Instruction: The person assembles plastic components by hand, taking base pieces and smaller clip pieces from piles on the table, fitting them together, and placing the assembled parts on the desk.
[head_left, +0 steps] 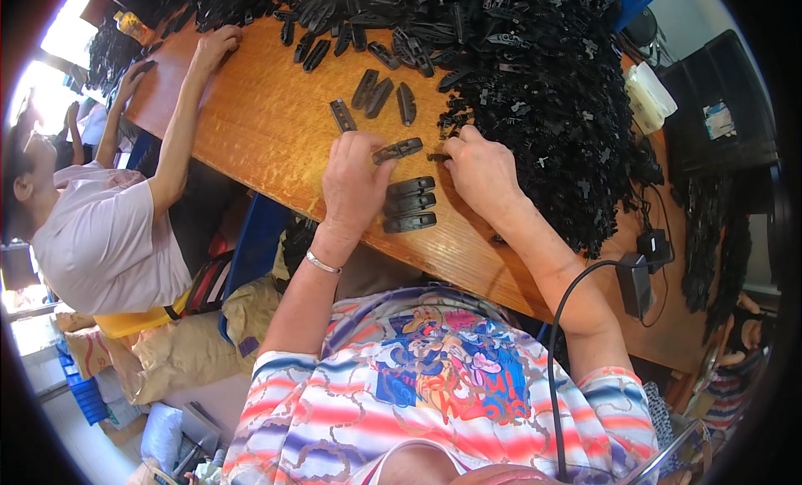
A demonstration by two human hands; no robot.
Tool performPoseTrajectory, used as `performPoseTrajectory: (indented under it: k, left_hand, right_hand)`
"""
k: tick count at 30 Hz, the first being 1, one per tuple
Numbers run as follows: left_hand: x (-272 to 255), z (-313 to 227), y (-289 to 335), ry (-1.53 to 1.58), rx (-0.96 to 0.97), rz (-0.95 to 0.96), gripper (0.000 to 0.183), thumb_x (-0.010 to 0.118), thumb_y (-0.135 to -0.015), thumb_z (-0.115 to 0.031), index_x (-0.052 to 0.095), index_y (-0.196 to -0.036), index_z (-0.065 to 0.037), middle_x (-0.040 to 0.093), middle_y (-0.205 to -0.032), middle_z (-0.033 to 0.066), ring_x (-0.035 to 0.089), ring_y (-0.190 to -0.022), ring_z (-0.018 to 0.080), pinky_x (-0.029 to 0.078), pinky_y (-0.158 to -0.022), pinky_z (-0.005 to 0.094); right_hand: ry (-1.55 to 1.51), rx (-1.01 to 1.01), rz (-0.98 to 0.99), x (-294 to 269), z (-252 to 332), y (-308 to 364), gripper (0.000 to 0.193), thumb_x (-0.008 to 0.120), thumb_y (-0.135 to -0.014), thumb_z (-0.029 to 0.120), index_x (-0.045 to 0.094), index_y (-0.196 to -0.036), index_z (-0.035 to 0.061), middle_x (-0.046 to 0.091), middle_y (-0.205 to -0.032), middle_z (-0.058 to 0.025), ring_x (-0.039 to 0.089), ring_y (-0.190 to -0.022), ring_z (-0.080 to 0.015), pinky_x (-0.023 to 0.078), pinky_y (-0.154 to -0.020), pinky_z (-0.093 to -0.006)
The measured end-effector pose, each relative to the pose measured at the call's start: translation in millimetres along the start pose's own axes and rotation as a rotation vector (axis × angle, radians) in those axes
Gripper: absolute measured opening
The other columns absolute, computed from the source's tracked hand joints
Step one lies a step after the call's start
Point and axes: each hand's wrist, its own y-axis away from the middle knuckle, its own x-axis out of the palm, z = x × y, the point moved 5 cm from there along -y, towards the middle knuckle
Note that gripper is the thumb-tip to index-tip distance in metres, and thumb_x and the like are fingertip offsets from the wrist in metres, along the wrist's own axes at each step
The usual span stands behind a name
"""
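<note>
My left hand (352, 180) pinches a long black plastic part (398, 150) with a slotted top, holding it tilted above the table. Between the thumb and forefinger of my right hand (487, 172) is a small black plastic piece (437, 157), a short gap away from that part. Just below, toward me, several similar black parts (410, 203) lie side by side in a short stack. Beyond my left hand a few more loose black parts (378, 97) rest on the wood. What my curled fingers cover is hidden.
A large heap of small black pieces (543, 126) spreads right of my hands, with longer black parts (401, 21) piled at the back. A black cable with an adapter (637, 286) runs near my right arm. Another person (117, 234) works at the table's left.
</note>
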Motion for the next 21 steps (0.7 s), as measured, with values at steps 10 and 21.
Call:
performPoseTrajectory:
  k: [10, 21]
  left_hand:
    - [8.9, 6.9, -2.6, -0.082, 0.042, 0.057, 0.026, 0.088, -0.084, -0.008, 0.073, -0.105, -0.007, 0.068, -0.102, 0.01, 0.065, -0.1, 0.0348, 0.054, -0.086, 0.0443]
    - [8.2, 7.9, -2.6, -0.048, 0.032, 0.066, 0.031, 0.089, -0.081, -0.005, 0.073, -0.108, -0.007, 0.066, -0.105, 0.0118, 0.064, -0.102, 0.0364, 0.053, -0.087, 0.0461]
  right_hand:
    - [-0.494, -0.11, -0.213, -0.9, 8.3, -11.1, 0.014, 0.076, -0.09, 0.0, 0.067, -0.1, 0.0025, 0.067, -0.099, -0.0173, 0.071, -0.09, -0.0436, 0.059, -0.076, -0.0517]
    - [-0.472, -0.117, -0.264, 0.3, 13.0, -13.4, 0.015, 0.076, -0.09, -0.001, 0.066, -0.101, 0.0043, 0.067, -0.097, -0.0163, 0.071, -0.087, -0.0429, 0.059, -0.073, -0.0505]
